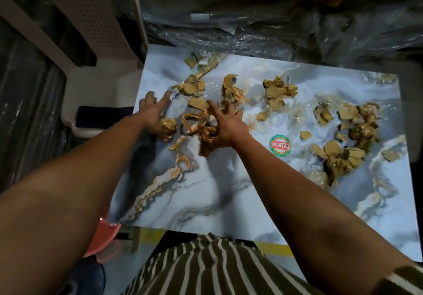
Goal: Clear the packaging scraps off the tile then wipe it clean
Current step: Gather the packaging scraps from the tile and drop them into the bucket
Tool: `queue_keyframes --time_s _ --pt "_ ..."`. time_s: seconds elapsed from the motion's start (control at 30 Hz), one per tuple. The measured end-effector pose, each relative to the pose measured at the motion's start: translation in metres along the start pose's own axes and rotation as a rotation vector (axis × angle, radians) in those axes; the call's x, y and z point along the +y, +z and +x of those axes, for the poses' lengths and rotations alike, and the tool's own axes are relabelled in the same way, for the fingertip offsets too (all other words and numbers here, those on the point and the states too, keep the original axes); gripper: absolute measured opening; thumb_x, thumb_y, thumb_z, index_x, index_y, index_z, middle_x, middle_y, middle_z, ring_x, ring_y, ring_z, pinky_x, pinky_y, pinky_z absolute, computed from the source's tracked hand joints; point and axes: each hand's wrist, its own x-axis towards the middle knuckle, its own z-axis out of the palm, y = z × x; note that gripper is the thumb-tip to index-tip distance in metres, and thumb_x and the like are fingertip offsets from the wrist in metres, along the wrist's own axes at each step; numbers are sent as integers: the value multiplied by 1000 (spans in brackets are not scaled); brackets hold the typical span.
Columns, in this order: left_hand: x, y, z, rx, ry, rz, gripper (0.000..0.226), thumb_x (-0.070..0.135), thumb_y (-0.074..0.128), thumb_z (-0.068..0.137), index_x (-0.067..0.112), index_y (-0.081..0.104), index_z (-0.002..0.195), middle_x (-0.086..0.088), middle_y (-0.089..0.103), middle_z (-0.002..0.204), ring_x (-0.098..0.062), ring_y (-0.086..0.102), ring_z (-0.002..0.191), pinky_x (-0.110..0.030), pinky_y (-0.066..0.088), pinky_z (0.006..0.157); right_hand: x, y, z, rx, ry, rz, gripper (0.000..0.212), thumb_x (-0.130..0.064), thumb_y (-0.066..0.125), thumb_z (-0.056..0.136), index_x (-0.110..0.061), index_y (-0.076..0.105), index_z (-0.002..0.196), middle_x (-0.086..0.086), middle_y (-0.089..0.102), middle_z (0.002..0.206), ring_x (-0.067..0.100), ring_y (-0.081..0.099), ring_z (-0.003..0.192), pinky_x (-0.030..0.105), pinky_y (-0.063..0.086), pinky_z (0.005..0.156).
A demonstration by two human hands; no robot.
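Observation:
A glossy marble-patterned tile [229, 191] lies flat in front of me, with brown cardboard and tape scraps scattered across its far half. My left hand [153, 114] rests near the tile's left edge, fingers spread, with a crumpled tape wad [169, 128] under the palm's right side. My right hand [225, 124] lies fingers apart on a tangled pile of tape and cardboard scraps [201, 130] at the centre. More scraps form a cluster [278, 91] further back and a large heap [348, 139] at the right. A round green and red sticker [280, 146] sits on the tile.
A white perforated plastic chair [91, 31] stands at the back left. Crinkled clear plastic sheeting [263, 24] covers dark material behind the tile. A pink plastic object [103, 237] lies by the tile's near left corner. My striped shirt [206, 269] fills the bottom.

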Motion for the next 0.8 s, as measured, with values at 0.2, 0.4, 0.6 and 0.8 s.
queue_keyframes --time_s 0.2,0.4,0.6,0.8 --pt "19 29 -4 29 177 -77 159 32 101 44 51 -9 157 -16 16 149 -42 19 142 -49 27 121 -28 18 8 -26 20 108 151 -46 105 47 -49 7 163 21 -1 168 52 23 149 61 52 105" --pt "35 57 -19 35 312 -328 127 33 94 54 29 23 160 -7 35 140 -28 51 126 -40 46 110 -46 38 5 45 -9 231 123 -41 101 55 -37 35 159 21 21 157 49 39 137 55 51 108" --pt "41 65 -48 166 269 -434 75 24 90 69 27 57 137 6 59 120 -14 58 109 -24 44 92 -54 49 -8 78 -68 302 94 -28 95 62 -27 57 148 17 48 139 43 60 116 46 52 107" --pt "37 70 -75 250 239 -475 72 8 81 68 22 58 135 -9 65 127 -27 63 115 -36 54 94 -62 59 -30 175 -158 362 82 -19 90 67 -23 62 144 10 58 127 36 64 109 41 55 92"
